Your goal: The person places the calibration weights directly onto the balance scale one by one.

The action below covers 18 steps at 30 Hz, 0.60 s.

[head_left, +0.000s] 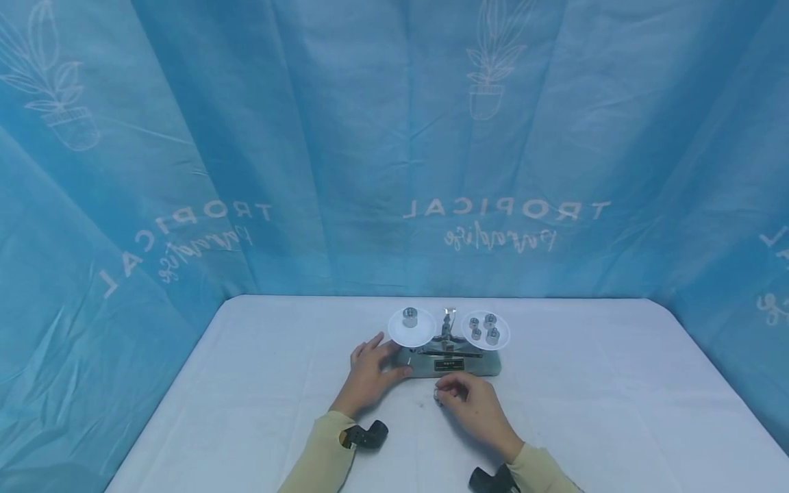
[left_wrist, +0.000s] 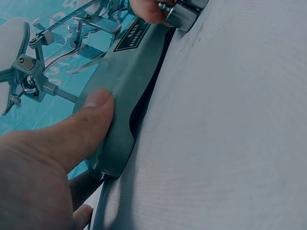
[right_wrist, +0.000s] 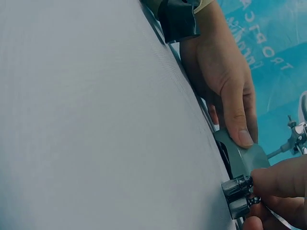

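The balance scale [head_left: 481, 368] is gripped at nine o'clock by the left hand [head_left: 368, 376]; at six, two metal weights [right_wrist: 235, 188] are pinched by the right hand [head_left: 477, 407]; weight handling seems in hand, steadiness called for

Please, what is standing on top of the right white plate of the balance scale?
Four metal weights stand on this plate: two at the back, two in front. The plate's surface directly under them is covered and cannot be seen.

Table [head_left: 592, 390], one: white cover [head_left: 216, 418], faintly creased; far corners rounded. Standing on it before me: balance scale [head_left: 448, 346], one, grey-green base [head_left: 477, 368], upright, toward the far side. On the cover near the scale: small dark speck [head_left: 422, 405], one.
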Tool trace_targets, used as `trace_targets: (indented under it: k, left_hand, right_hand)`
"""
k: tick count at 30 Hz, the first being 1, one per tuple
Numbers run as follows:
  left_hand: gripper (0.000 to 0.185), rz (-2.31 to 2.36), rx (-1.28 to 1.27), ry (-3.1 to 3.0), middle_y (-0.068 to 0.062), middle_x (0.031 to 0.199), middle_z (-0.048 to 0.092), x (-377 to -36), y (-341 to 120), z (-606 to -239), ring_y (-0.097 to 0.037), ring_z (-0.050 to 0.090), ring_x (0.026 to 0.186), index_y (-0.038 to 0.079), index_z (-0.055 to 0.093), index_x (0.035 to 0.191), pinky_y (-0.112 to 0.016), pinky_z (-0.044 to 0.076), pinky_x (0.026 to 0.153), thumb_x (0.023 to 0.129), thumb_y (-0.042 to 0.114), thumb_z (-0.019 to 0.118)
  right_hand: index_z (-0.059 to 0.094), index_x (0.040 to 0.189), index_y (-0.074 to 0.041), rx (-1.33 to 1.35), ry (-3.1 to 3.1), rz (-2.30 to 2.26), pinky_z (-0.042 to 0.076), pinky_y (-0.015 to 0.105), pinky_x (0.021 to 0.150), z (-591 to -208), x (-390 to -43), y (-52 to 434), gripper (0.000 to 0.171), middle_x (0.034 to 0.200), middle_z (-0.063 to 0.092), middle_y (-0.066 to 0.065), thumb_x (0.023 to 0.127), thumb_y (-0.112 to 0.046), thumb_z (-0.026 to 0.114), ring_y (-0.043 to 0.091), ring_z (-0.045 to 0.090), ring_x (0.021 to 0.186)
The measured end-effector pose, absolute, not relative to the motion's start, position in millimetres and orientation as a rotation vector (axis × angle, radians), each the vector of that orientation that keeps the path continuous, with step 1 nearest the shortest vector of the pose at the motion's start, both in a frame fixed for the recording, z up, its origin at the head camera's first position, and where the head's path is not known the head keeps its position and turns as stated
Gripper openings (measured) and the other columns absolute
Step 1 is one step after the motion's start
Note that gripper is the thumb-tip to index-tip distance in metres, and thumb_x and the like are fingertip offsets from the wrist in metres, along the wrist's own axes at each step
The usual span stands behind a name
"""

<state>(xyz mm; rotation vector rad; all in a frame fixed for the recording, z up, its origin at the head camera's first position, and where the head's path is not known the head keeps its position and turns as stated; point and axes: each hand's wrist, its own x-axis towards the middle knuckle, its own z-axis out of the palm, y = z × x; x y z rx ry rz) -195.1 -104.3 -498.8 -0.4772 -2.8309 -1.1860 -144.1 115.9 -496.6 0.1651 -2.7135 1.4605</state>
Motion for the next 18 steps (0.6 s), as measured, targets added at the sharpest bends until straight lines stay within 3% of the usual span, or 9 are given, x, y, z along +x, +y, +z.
trace_targets:
  k: [18]
  left_hand:
    - [0.059,-1.182,-0.476,-2.826,-0.004,0.146,0.056,-194.6,-104.1,-498.7,-0.034,0.028,0.149,0.015,0.059,0.141,-0.061,0.010,0.120,0.091,0.044,0.072]
  right_hand:
    - [0.073,0.089,-0.019,0.187,-2.705,1.424,0.047,0.023,0.066,-499.8,-142.3,115.1,0.008,0.078,0.060,-0.012,0.088,-0.013,0.076,0.005,0.051,0.073]
